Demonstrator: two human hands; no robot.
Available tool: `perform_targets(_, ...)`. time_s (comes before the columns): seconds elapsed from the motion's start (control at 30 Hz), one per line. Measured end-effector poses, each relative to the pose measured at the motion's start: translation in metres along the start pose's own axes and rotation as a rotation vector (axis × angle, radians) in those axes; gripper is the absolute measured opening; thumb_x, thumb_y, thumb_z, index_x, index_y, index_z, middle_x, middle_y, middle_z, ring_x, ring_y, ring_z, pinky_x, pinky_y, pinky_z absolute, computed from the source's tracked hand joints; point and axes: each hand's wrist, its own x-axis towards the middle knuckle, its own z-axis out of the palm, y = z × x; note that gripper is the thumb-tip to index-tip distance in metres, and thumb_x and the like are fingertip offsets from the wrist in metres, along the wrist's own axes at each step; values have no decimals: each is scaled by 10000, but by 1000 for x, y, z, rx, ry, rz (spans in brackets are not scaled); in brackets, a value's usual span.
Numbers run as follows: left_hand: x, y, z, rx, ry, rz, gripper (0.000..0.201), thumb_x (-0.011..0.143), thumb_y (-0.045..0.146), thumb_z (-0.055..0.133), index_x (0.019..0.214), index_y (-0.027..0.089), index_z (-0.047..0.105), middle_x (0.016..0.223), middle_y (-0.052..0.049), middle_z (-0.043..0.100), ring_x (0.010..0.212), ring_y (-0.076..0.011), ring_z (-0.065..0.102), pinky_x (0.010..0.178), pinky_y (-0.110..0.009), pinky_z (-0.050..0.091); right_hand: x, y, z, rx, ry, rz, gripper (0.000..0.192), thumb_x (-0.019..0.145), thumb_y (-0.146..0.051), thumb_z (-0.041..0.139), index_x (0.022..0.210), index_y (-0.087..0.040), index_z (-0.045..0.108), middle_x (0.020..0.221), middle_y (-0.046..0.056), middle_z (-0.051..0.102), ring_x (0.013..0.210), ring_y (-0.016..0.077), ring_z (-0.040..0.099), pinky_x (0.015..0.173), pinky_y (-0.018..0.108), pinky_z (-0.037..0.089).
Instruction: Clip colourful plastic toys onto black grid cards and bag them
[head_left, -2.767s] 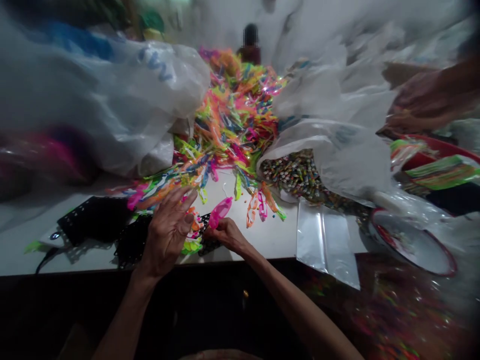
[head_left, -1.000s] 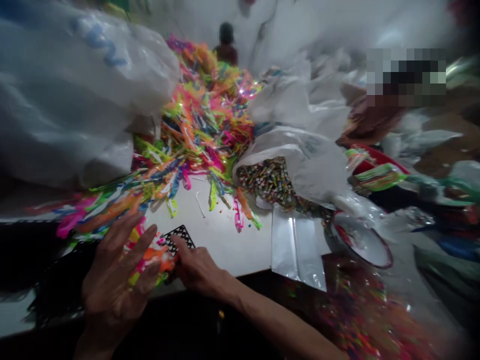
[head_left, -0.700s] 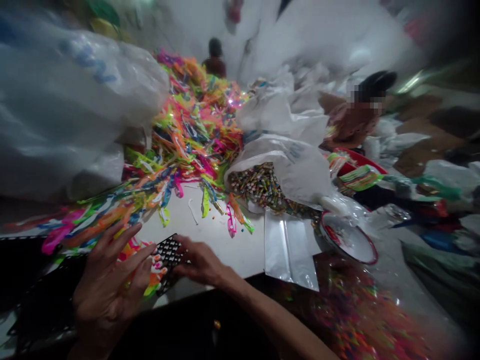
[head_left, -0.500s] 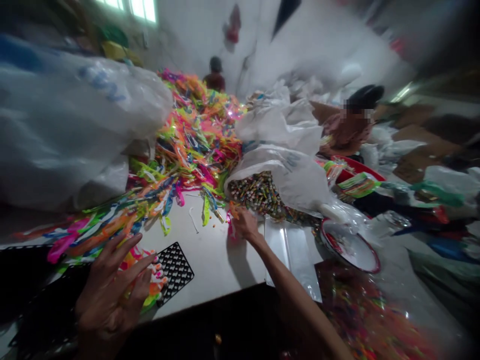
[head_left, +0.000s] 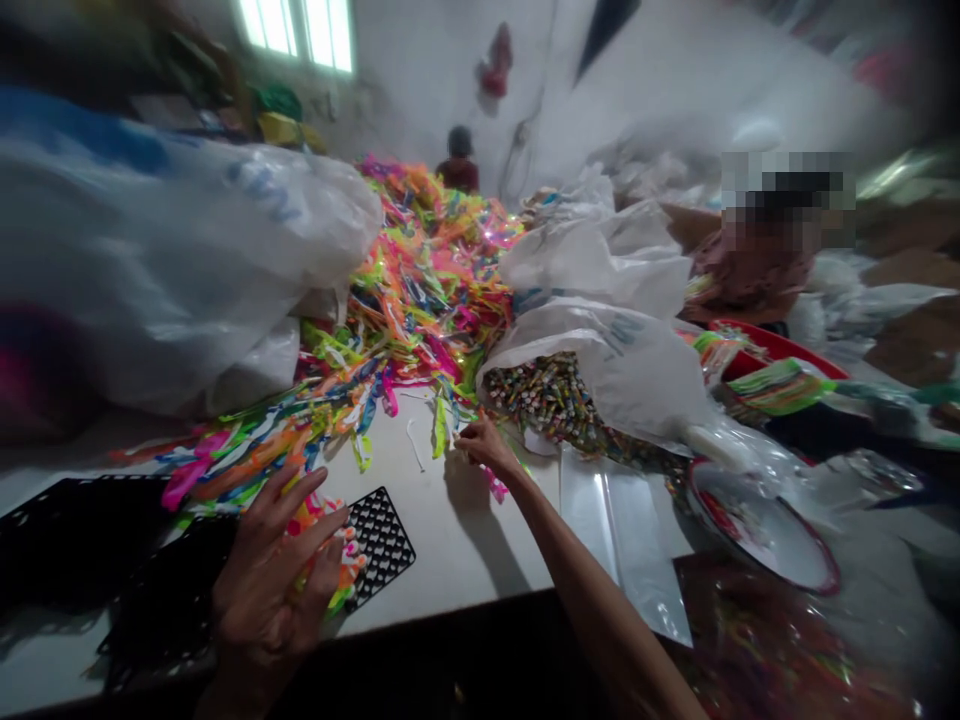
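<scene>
My left hand [head_left: 281,570] rests with fingers spread over bright pink, orange and green strips. These strips have small white-and-orange ends [head_left: 352,555] and sit on a black perforated tray [head_left: 386,535], partly hidden by the hand. My right hand [head_left: 487,447] is above the white table [head_left: 442,570], its fingertips pinched together. What lies between them is too small to make out. Beneath its wrist shows a pink piece [head_left: 496,485]. Left of the fingertips are a yellow-green strip [head_left: 439,430] and a thin white hooked stick [head_left: 415,445].
A heap of coloured strips [head_left: 427,270] rises behind the table. Small patterned pieces [head_left: 536,395] spill from a white sack [head_left: 630,350]. Clear plastic bags [head_left: 622,540] and an enamel basin [head_left: 795,540] are at right. More black trays [head_left: 75,530] lie left. A person [head_left: 757,260] sits beyond.
The view has swung left, so the scene sits further right. My right hand has moved left across the table, away from the pink piece and the sack opening. My left hand stays over the tray.
</scene>
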Motion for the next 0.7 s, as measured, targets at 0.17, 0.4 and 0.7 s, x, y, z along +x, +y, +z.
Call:
perform_targets(0.17,1,2,0,16,-13,5,336,780,98,574,1068,268,610,1323,-47,521,1322,-311,375,1051,-571,386,-49,4,7,672,-257,17,186,669,-280,622,787,-148,563,612,-26,558,440,69,447,435,193,361)
perform_targets(0.4,-3,3,-1,30,1,-32,288,804,137,563,1054,267,628,1319,-32,534,1287,-279,426,1074,-555,364,-93,-12,49,531,-187,-53,150,703,-287,625,725,-156,555,596,-52,480,488,72,420,466,196,319)
perform_targets(0.7,-2,3,-3,16,3,-35,315,800,130,578,1065,285,650,1187,-36,616,1234,-262,482,1025,-511,417,-113,-41,80,438,-76,-230,83,740,-175,566,813,-157,602,661,-26,520,627,109,471,573,199,361)
